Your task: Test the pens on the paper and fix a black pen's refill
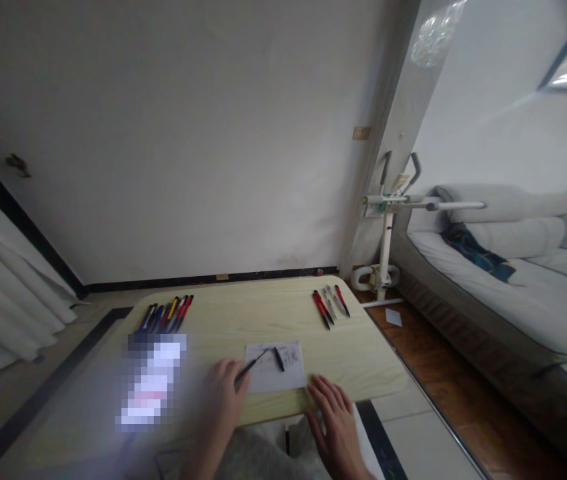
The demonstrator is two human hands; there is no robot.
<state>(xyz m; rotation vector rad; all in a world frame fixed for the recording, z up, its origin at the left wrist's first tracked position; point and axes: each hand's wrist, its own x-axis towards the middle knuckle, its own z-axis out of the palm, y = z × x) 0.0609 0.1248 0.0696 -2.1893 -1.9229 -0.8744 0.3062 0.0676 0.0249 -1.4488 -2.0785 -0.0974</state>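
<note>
A white sheet of paper (268,381) with dark scribbles lies near the table's front edge. My left hand (226,390), at the sheet's left side, is closed around a slim dark pen (247,370). Its thin end points up and right across the paper. A short black pen part (279,359), perhaps a cap or barrel, rests on the scribbled area. My right hand (332,417) lies by the table edge at the sheet's lower right corner, its fingers stretched out and nothing visible in them.
Several pens (168,312) lie side by side at the table's back left. More red, black and clear pens (331,305) are at the back right. A blurred bright rectangle (153,380) covers the left side. Beyond the table stand white exercise equipment (386,240) and a sofa (513,267).
</note>
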